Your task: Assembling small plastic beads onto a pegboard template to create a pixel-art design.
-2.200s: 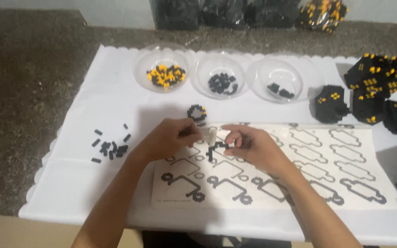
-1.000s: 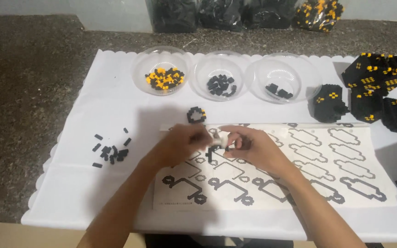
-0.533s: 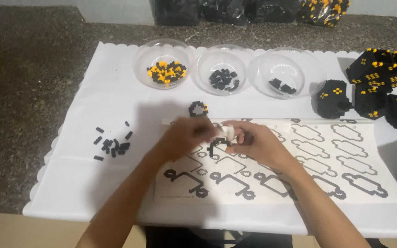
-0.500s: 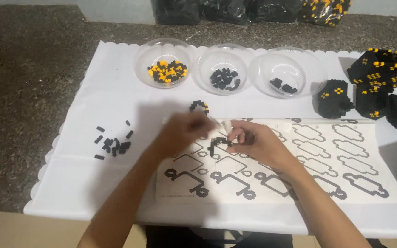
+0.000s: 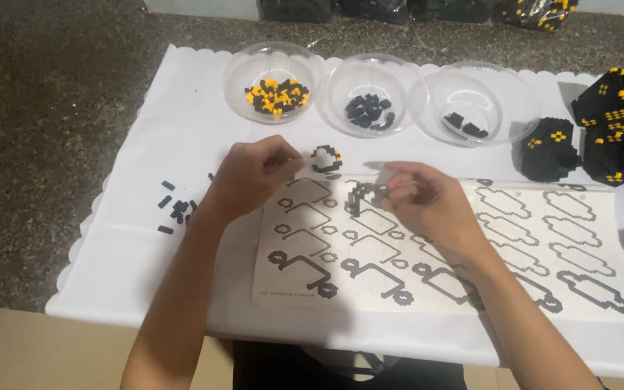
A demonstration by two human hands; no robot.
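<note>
Right hand (image 5: 427,206): fingers curled, pinching a small black brick assembly (image 5: 361,196) at its left edge, held just above the instruction sheet (image 5: 442,253). Left hand (image 5: 250,177): fingers drawn together at the tips, apparently pinching something very small; the piece itself too small to make out. Left fingertips close beside a small round black-and-yellow sub-assembly (image 5: 325,159) lying on the white cloth (image 5: 146,245), just above the sheet's top edge; contact not confirmed.

Sheet printed with rows of black outline diagrams, lying flat under both hands. Loose black bricks (image 5: 178,209) scattered on the cloth beside the left forearm. Three clear bowls in a row beyond the hands: yellow-and-black bricks (image 5: 277,97) in the left one, black bricks (image 5: 368,112) in the middle one, a few black pieces (image 5: 465,126) in the right one. Finished black-and-yellow block models (image 5: 615,130) grouped at the far right. Cloth spread on a dark speckled tabletop (image 5: 52,108).

Step in hand, as judged: fitting a single brick onto the held assembly, hands apart and not yet mated. Next move calls for bringing the left pinch across to the assembly, aligning studs squarely, and pressing while the right hand braces against twist.
</note>
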